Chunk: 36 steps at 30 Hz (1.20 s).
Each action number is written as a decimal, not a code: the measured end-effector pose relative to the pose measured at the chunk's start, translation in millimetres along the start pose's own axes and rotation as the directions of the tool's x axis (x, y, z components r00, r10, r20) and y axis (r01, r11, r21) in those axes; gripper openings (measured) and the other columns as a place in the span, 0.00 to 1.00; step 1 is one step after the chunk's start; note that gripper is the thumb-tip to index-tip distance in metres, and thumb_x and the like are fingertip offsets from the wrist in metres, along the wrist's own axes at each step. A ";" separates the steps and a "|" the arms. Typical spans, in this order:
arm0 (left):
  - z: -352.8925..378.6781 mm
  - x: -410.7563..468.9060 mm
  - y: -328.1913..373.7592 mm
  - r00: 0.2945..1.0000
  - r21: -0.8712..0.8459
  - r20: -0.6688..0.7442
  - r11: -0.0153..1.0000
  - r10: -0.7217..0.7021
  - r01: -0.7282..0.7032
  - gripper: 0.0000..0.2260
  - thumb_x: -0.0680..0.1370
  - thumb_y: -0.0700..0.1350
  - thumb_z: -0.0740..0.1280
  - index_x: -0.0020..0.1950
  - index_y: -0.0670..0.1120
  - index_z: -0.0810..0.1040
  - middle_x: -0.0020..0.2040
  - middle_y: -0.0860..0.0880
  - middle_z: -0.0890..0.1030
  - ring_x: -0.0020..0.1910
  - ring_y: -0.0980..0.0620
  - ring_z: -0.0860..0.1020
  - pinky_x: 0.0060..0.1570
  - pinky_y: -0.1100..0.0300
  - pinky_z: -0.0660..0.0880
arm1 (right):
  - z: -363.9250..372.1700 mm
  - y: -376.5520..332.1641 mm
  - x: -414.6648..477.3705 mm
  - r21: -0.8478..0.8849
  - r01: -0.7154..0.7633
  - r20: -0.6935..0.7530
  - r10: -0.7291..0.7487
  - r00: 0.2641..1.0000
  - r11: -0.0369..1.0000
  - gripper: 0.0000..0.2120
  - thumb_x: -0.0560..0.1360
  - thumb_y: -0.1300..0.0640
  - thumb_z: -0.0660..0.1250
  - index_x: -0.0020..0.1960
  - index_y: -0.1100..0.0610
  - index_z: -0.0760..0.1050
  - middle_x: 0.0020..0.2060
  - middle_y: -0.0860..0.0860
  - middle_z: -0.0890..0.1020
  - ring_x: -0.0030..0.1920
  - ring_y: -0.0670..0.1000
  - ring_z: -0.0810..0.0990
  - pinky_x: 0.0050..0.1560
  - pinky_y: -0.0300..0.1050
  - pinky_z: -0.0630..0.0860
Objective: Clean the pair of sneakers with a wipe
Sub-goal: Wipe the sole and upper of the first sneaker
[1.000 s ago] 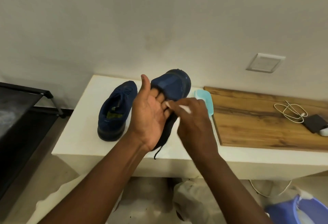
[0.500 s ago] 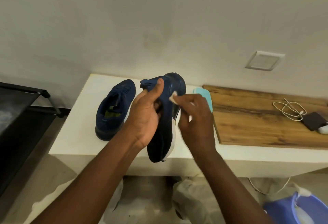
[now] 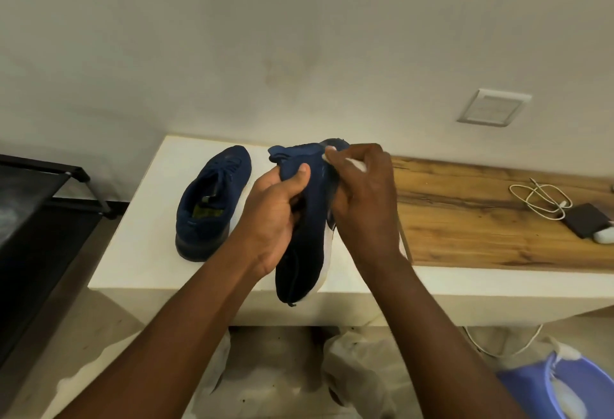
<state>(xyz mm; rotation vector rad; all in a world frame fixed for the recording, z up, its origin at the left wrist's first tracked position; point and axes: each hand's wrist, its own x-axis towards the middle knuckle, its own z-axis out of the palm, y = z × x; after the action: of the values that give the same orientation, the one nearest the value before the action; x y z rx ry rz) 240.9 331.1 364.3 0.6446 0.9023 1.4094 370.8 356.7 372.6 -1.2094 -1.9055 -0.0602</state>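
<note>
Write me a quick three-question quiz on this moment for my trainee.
1. True or false: the left hand grips the held sneaker.
2. What does the right hand pinch against that sneaker?
3. The second sneaker is: A, standing on the white table; B, in the right hand; C, stacked on the held sneaker.

Key: 1 true; 2 the white wipe; 3 A.
</note>
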 end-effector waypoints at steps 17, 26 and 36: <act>-4.2 4.2 -2.4 0.998 0.122 -0.058 0.992 0.021 -0.014 0.13 0.86 0.49 0.62 0.66 0.46 0.80 0.58 0.44 0.86 0.58 0.45 0.85 0.62 0.45 0.80 | -1.0 7.5 -16.8 -0.016 -0.016 0.091 0.017 0.996 1.000 0.17 0.74 0.67 0.68 0.60 0.54 0.80 0.51 0.53 0.78 0.52 0.50 0.76 0.50 0.35 0.73; -10.4 5.8 2.1 0.994 0.197 -0.102 0.980 0.038 -0.017 0.12 0.86 0.51 0.61 0.62 0.50 0.81 0.56 0.46 0.87 0.58 0.45 0.85 0.65 0.40 0.78 | 2.8 -0.8 -26.7 0.020 0.015 0.117 -0.017 0.993 1.000 0.13 0.74 0.65 0.71 0.58 0.55 0.81 0.50 0.53 0.80 0.49 0.48 0.77 0.48 0.35 0.75; -5.5 4.2 1.4 0.985 0.292 -0.129 0.953 0.118 -0.076 0.12 0.87 0.52 0.59 0.61 0.52 0.81 0.53 0.52 0.88 0.55 0.51 0.86 0.61 0.46 0.81 | 3.4 -5.0 -23.5 0.011 -0.042 0.044 0.042 0.998 0.999 0.12 0.75 0.65 0.69 0.57 0.56 0.80 0.49 0.53 0.79 0.49 0.47 0.76 0.47 0.31 0.71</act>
<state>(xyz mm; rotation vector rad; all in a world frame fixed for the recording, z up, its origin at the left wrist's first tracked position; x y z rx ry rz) 235.3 334.6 361.9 0.8205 1.2189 1.4400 368.7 338.7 356.4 -1.2515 -1.9152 0.0003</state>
